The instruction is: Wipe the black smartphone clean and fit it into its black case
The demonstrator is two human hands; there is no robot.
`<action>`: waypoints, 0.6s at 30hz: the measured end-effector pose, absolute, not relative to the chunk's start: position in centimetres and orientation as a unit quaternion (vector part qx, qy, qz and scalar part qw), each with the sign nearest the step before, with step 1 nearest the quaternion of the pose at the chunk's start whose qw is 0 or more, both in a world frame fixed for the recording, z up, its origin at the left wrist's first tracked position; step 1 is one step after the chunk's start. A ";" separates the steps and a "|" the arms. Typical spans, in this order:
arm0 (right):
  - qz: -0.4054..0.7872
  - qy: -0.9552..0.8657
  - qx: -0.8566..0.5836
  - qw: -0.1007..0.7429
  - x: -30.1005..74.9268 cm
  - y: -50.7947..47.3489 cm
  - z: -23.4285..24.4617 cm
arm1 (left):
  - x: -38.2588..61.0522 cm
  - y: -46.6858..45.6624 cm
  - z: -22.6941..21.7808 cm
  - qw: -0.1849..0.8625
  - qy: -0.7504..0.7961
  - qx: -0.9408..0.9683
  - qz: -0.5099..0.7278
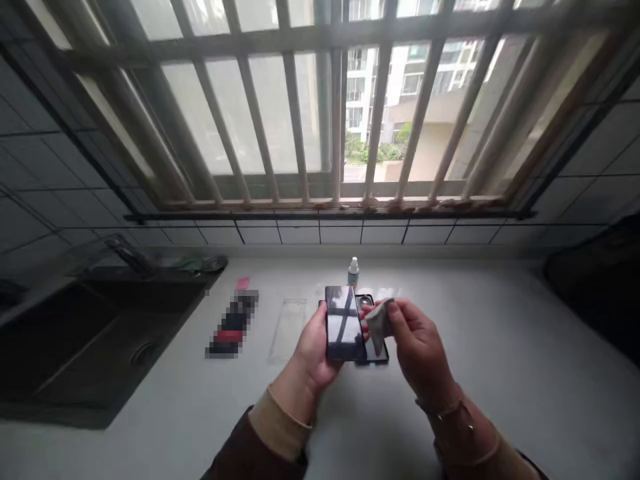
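My left hand [314,347] is wrapped round a dark smartphone [345,327], held screen up with window light mirrored in its glass. Just right of it, my right hand [417,340] pinches a small grey cloth [379,327] that hangs down beside the phone's edge. Beneath the cloth and partly hidden by it lies a dark phone case [379,353] with a round camera opening. Behind the phone stands a small white bottle [353,272] with a blue label. A clear, flat rectangular piece [289,330] lies left of my left hand.
Farther left on the white counter [500,347] are a blurred-out dark and red item [233,327] and a pink slip [243,283]. A dark sink [95,400] with a faucet [130,257] fills the left side. A barred window [285,120] rises behind; a black object [595,280] stands at right.
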State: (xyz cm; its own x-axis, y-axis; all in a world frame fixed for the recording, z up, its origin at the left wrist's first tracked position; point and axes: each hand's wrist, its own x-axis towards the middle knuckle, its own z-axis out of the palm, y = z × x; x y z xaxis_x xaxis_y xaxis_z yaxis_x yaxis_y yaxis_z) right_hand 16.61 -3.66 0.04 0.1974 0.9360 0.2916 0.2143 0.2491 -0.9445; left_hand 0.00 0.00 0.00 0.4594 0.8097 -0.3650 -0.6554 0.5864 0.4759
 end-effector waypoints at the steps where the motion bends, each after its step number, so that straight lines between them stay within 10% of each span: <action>1: 0.260 -0.539 -0.566 0.567 17.2 -3.5 0.1 | 0.0 -0.2 0.0 0.851 0.292 0.139 0.413; 8: -0.005 -0.654 -0.601 0.459 18.9 -1.8 -1.3 | -0.3 -1.4 0.3 0.908 0.284 0.179 0.250; 18: 0.044 -0.814 -0.463 0.348 17.9 -1.5 -2.4 | 0.8 -1.0 -1.3 0.851 0.354 0.104 0.374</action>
